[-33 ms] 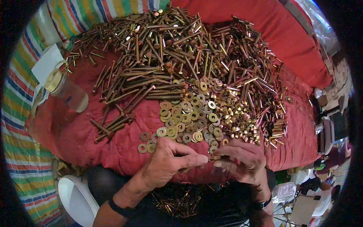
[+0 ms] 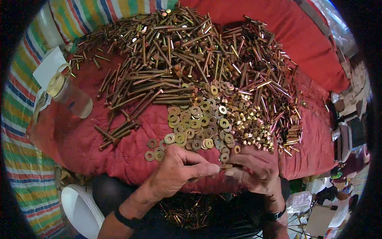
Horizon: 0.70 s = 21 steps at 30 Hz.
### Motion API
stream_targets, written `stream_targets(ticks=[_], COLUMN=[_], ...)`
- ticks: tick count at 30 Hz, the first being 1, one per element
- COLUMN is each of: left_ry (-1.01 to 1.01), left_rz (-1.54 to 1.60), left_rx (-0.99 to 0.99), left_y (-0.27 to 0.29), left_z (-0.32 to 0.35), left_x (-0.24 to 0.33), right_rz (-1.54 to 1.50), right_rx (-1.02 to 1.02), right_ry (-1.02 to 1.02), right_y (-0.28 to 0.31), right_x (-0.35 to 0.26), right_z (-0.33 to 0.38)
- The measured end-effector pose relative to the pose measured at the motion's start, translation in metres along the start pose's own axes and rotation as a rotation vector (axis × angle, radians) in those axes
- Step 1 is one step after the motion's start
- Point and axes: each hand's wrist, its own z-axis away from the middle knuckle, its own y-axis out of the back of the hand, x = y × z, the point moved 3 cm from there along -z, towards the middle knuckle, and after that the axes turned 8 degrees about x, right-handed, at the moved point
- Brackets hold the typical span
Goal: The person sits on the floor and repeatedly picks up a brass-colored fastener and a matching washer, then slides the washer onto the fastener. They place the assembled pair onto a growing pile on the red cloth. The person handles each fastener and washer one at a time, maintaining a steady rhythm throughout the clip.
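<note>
While your two hands meet at the near edge of the red cloth (image 2: 99, 147), your left hand (image 2: 175, 173) is closed with thumb and forefinger stretched out to the right, pinching one end of a small brass bolt (image 2: 226, 166). Your right hand (image 2: 254, 169) curls around from the other side, its fingertips gripping the same bolt, so the piece is held between both hands, just above the cloth's front edge. Whether a washer or nut already sits on it is too small to tell.

Just beyond your knuckles lies a spread of flat brass washers (image 2: 191, 123), some touching your left hand's fingers. To the right of them, beside your right hand, sits a heap of small brass nuts (image 2: 250, 123). Farther back, a big pile of long brass bolts (image 2: 187, 51) covers most of the cloth, lying every which way, with a few strays near the left.

At the left of the cloth a clear plastic jar (image 2: 69, 95) with a yellow lid lies on its side, and a white card (image 2: 49, 65) is just behind it. A striped sheet (image 2: 24, 159) shows under the cloth on the left. Down by your left forearm stands a white bucket (image 2: 79, 209), and more brass pieces (image 2: 187, 211) lie in your lap below your hands. You wear a dark band on each wrist.
</note>
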Motion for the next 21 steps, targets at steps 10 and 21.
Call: stream_targets(ticks=[10, 21], left_ry=[0.172, 0.205], left_rz=[0.041, 0.128], left_rx=[-0.026, -0.052], left_y=[0.004, -0.001], left_z=[0.002, 0.0], left_x=[-0.001, -0.007], right_rz=[-0.05, -0.139], right_rx=[0.152, 0.033], right_ry=[-0.161, -0.34], right_y=[0.008, 0.007], right_x=[-0.005, -0.003], right_z=[-0.006, 0.001])
